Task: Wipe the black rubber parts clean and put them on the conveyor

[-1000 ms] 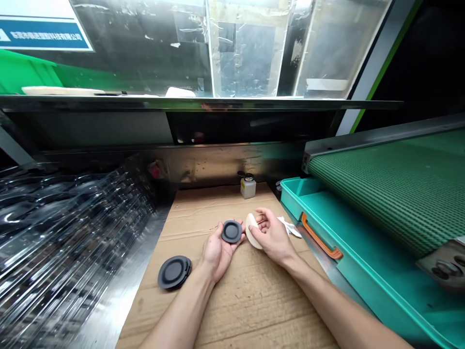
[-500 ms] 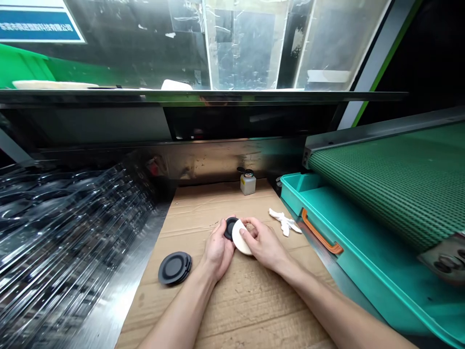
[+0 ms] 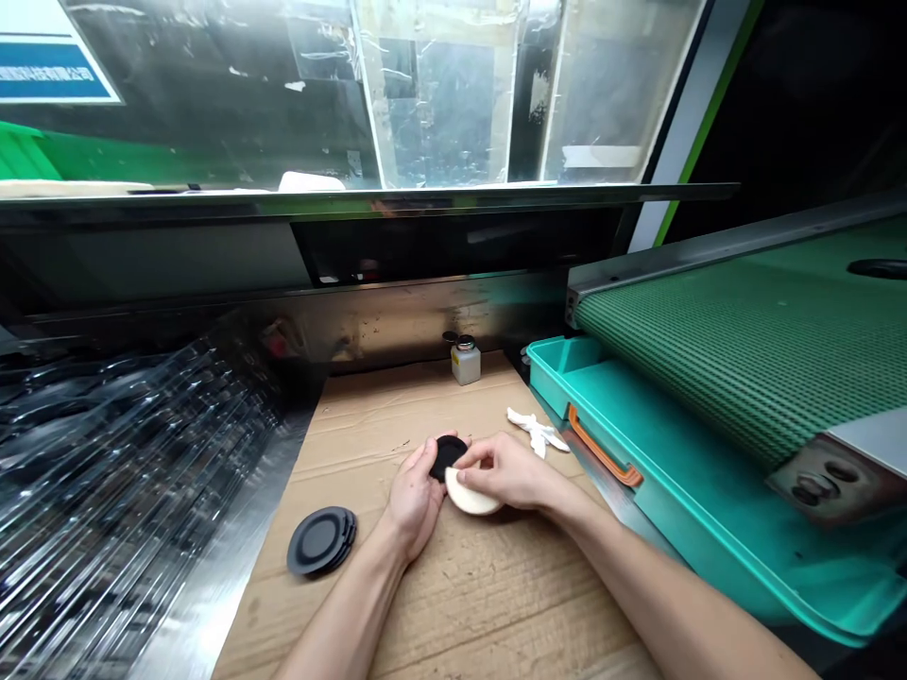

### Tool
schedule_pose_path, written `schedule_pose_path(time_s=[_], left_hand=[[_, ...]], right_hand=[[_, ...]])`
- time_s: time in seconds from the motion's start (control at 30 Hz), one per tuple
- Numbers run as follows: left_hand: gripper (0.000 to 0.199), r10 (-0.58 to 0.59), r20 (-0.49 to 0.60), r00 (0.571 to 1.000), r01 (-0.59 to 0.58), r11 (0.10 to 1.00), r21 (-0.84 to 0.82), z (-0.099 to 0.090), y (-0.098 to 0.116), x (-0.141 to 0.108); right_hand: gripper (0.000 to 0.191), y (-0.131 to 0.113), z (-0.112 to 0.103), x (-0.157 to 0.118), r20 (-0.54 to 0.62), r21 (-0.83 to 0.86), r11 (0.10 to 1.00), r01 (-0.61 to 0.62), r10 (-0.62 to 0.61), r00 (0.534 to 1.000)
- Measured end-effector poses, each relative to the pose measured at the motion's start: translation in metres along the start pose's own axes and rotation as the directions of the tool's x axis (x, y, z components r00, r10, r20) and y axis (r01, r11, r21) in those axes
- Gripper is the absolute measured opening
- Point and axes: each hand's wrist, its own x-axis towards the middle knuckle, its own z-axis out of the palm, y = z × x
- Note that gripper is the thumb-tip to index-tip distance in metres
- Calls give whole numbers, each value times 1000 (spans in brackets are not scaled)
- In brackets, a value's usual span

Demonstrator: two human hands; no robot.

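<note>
My left hand [image 3: 415,499] holds a black round disc [image 3: 448,457] by its left side, above the cardboard [image 3: 368,425]. In my right hand [image 3: 506,472] is a white round pad [image 3: 471,496], pinched between thumb and fingers, its upper edge overlapping the disc's lower right part. Left of my left forearm lies a small stack of dark round discs [image 3: 320,541]. A crumpled white cloth [image 3: 537,432] rests beyond my right hand. Farther back stands a small square bottle [image 3: 466,363] with a metal top.
Stacked clear plastic trays [image 3: 128,472] fill the left side. On the right are a teal bin [image 3: 709,501] with an orange handle [image 3: 604,453] and a green conveyor belt [image 3: 737,331]. A metal ledge [image 3: 397,201] crosses the back.
The white pad has shifted down and turned flatter, uncovering more of the black disc. The view has turned slightly right, and a black object now shows on the belt.
</note>
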Motion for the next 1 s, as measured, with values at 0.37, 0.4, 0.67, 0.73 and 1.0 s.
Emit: schedule_pose_path(time_s=[0.37,0.4,0.67,0.73,1.0], left_hand=[[21,-15,-77,997,14,1000,-15,-2,1,6],[21,-4,-90,996,3,1000,-17,-3,1,7],[22,7,-120,993,-11,999,-33,-5,-2,10],[23,3,-100,995,-9,999,-51,-6,-1,10],[23,-13,-59,998,12,1000,-14,0,1,6]], right_hand=[[33,-9,31,5,-361,-612,790,8,-289,886],[33,-9,32,7,-363,-622,783,3,-291,885],[29,-10,34,7,-337,-611,791,7,-268,902],[26,-9,29,3,-241,-556,822,122,-300,923],[21,-3,8,-1,-218,-292,940,177,-245,945]])
